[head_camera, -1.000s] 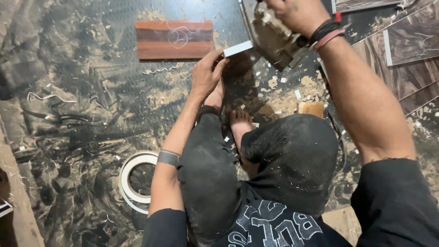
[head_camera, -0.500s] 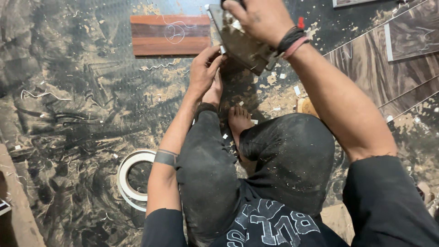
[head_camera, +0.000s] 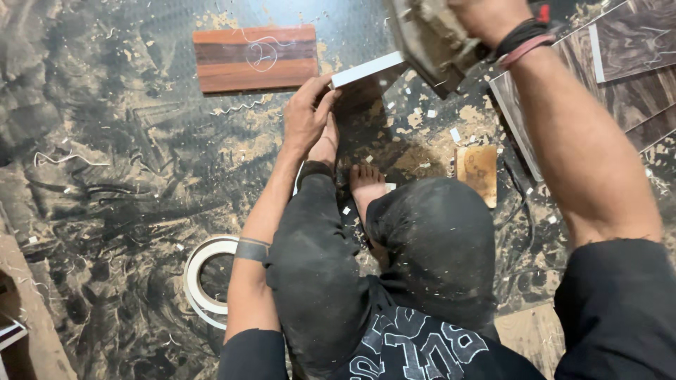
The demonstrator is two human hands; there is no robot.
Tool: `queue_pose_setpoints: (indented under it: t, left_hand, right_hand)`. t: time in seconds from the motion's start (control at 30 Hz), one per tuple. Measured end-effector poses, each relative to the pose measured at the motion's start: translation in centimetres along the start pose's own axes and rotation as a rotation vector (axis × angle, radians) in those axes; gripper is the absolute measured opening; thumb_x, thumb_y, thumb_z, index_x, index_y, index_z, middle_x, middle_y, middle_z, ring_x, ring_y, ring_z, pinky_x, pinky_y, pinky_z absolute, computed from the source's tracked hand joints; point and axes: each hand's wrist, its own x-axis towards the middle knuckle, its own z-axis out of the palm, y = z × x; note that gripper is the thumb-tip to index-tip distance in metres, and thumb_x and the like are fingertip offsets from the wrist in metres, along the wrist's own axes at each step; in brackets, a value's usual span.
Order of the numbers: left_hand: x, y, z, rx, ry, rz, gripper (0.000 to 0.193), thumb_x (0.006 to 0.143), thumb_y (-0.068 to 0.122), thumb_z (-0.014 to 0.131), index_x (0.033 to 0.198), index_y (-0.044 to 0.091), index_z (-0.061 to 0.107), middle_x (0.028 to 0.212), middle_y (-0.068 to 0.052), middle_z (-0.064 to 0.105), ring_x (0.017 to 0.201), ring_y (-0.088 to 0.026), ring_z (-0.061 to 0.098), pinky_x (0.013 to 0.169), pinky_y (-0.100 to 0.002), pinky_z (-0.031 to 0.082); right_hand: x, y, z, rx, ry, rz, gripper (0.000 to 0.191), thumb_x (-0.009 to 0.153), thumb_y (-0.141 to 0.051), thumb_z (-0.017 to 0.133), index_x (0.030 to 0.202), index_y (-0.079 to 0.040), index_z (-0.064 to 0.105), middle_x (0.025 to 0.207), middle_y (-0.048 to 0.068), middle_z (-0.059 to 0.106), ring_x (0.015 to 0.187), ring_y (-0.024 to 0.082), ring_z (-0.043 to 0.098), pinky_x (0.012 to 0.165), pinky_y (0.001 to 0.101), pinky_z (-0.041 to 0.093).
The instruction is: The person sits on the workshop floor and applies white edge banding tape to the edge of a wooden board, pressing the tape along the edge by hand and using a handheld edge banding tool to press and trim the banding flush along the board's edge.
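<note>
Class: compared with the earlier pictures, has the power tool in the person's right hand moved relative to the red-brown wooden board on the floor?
Yes. The power tool in the right hand swung toward the red-brown wooden board half a second ago, then back away.

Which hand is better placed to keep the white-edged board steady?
Left. The left hand already grips the white-edged board at its end, while the right hand is occupied holding the power tool above it.
</note>
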Motion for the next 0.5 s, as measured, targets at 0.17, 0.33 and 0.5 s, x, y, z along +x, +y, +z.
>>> queue_pose_setpoints:
  t: [0.17, 0.33, 0.5]
  left_hand:
    - [0.1, 0.3, -0.6, 0.019, -0.057, 0.007, 0.026, 0.101, 0.017, 0.072, 0.126, 0.012, 0.069, 0.097, -0.009, 0.064, 0.082, -0.023, 0.068, 0.073, -0.034, 0.054]
    - [0.6, 1.1, -1.4, -0.012, -0.106, 0.068, 0.031, 0.099, 0.016, 0.074, 0.129, 0.009, 0.066, 0.113, -0.008, 0.064, 0.09, -0.019, 0.069, 0.075, -0.03, 0.058]
    - [1.3, 2.2, -2.1, -0.006, -0.052, 0.144, 0.039, 0.093, 0.014, 0.08, 0.128, 0.005, 0.066, 0.114, -0.009, 0.065, 0.087, -0.018, 0.068, 0.073, -0.03, 0.058]
  right_hand:
    - [-3.7, 6.4, 1.4, 0.348, -0.054, 0.063, 0.024, 0.096, -0.026, 0.067, 0.104, -0.003, 0.07, 0.087, 0.006, 0.068, 0.071, 0.015, 0.066, 0.058, 0.0358, 0.052]
    - [-11.7, 11.9, 8.4, 0.353, -0.197, 0.27, 0.041, 0.094, -0.048, 0.072, 0.107, -0.01, 0.076, 0.088, 0.008, 0.073, 0.075, 0.019, 0.068, 0.068, 0.0369, 0.053]
    - [-19.8, 15.9, 13.0, 0.239, -0.351, 0.279, 0.049, 0.087, -0.049, 0.07, 0.115, -0.01, 0.076, 0.09, 0.015, 0.076, 0.082, 0.028, 0.072, 0.076, 0.0404, 0.054]
